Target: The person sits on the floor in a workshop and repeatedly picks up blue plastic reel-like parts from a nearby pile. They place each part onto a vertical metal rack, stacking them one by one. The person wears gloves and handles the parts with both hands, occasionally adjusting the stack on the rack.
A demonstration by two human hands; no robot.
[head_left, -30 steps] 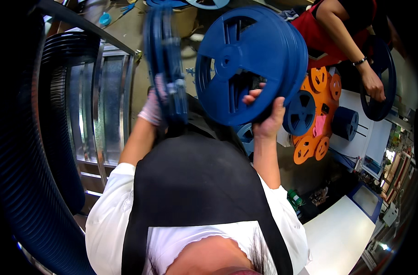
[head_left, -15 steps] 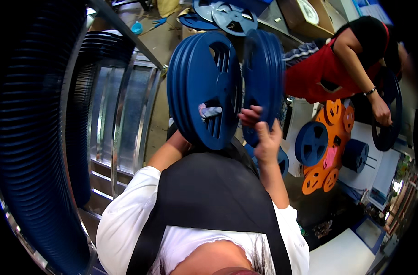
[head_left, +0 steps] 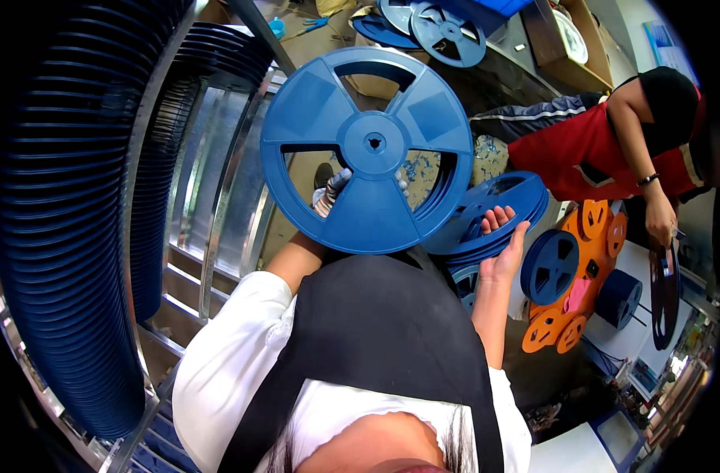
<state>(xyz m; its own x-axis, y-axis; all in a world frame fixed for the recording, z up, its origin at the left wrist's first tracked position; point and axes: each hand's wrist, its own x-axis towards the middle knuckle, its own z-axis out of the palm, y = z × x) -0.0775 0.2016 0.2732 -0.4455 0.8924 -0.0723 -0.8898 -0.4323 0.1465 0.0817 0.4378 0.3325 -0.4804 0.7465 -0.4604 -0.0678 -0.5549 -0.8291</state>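
My left hand [head_left: 331, 192], in a pale glove, grips a small stack of blue plastic reels [head_left: 376, 217] through their cut-out openings. The front reel faces me nearly flat, with three wide openings and a small centre hole; more reel edges show behind it. On the right, my bare right hand [head_left: 499, 256] holds a second stack of blue reels [head_left: 524, 184] by the near rim, its fingertips showing in an opening. This stack lies tilted, lower than the first and close beside it. How many reels each stack has is hard to tell.
Long rows of dark blue reels [head_left: 68, 236] fill a metal rack [head_left: 210, 181] at my left. At right stands an orange rotary fixture [head_left: 587, 264] with blue reels around it. A co-worker in a red apron [head_left: 561, 162] holds a dark reel [head_left: 664, 292]. Lighter reels [head_left: 448, 35] lie at the far side.
The left stack has turned from edge-on to face me. The right stack has gone from upright to tilted and lower, with my right hand at its rim. My view has shifted slightly.
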